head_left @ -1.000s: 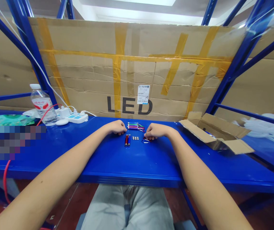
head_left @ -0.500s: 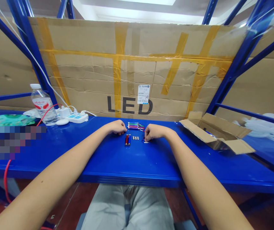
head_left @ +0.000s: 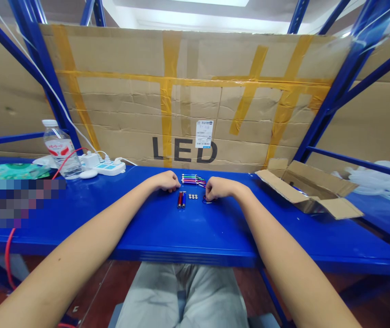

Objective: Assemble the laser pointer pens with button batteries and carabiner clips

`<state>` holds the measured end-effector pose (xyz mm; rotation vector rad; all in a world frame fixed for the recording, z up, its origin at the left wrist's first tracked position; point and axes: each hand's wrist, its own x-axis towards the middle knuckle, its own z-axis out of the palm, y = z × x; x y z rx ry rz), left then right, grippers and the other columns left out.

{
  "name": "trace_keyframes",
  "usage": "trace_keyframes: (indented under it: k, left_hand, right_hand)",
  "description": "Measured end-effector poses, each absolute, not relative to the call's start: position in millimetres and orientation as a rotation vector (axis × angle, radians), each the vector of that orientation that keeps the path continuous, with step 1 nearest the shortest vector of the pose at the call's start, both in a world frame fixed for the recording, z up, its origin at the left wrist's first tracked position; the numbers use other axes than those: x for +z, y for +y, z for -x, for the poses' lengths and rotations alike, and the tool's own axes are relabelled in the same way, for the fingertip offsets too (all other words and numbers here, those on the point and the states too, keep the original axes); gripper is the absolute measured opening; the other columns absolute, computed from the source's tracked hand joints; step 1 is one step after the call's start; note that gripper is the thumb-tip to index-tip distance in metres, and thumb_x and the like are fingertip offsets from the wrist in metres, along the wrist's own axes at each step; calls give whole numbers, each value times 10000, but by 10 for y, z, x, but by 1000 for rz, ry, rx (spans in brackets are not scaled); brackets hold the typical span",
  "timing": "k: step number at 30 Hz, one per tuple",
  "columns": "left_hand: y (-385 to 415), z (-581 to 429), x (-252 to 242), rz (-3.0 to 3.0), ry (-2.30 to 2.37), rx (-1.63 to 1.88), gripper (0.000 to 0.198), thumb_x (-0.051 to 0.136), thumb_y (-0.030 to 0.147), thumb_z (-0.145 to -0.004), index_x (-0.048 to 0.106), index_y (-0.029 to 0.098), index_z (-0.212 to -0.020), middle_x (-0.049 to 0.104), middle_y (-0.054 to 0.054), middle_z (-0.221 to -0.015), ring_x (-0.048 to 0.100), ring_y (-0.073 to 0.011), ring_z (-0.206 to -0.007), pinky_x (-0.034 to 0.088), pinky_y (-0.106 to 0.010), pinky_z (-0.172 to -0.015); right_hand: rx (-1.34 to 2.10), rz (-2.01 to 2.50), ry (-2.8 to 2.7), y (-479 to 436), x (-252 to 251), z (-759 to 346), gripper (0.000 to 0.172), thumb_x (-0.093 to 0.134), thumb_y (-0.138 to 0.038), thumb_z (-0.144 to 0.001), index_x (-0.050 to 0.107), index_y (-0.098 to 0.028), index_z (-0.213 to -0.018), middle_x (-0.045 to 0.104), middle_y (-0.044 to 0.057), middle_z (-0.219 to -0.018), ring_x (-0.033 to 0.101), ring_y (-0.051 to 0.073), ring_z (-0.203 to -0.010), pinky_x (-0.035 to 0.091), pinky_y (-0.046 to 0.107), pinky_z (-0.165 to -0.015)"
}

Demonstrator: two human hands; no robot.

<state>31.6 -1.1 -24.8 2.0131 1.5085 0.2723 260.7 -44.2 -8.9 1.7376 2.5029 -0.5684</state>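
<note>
My left hand (head_left: 169,181) rests on the blue table with its fingers curled closed and no object visible in them. Just right of it lies a row of slim, shiny coloured metal tubes (head_left: 189,179). Nearer to me, a red tube (head_left: 180,199) and a blue tube (head_left: 184,200) stand side by side, pointing toward me. Several small silver button cells (head_left: 192,197) sit beside them. My right hand (head_left: 215,187) is closed, fingertips down at a small ring-like metal piece (head_left: 209,202) on the table; the fingers partly hide it.
An open cardboard box (head_left: 300,189) stands at the right, with clear plastic wrap (head_left: 382,182) beyond it. To the left are a water bottle (head_left: 61,150), a white power strip (head_left: 110,167) and a green packet (head_left: 17,171). A large cardboard panel (head_left: 129,105) closes off the back.
The small metal piece under my right fingertips has shifted or turned slightly. My left hand and the tubes have not visibly moved.
</note>
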Motion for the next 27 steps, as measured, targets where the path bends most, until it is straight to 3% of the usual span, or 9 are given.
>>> trace_keyframes:
  k: [13, 20, 27]
  left_hand:
    - [5, -326, -283, -2041, 1509, 309, 105, 602, 259, -702, 642, 163, -719, 657, -49, -664, 598, -172, -634, 385, -268, -541]
    - [32, -399, -324, -2486, 1362, 729, 143, 547, 216, -804, 672, 174, -858, 702, -59, -913, 613, -183, -852, 449, -287, -767]
    - [139, -614, -378, -2881, 1049, 681, 203, 503, 248, -891, 675, 173, -968, 641, -78, -998, 569, -208, -990, 433, -332, -890]
  right_hand:
    - [-630, -1748, 2503, -403, -134, -2644, 106, 653, -160, -633, 708, -150, -723, 684, 32, -698, 589, 142, -619, 427, 235, -570]
    - [-562, -1731, 2724, -387, -76, -2705, 104, 632, -242, -713, 690, -163, -747, 681, 16, -733, 567, 139, -668, 385, 231, -577]
    - [-351, -1873, 2833, -287, -160, -2678, 137, 587, -198, -793, 703, -148, -846, 722, 60, -855, 601, 153, -744, 383, 227, -628]
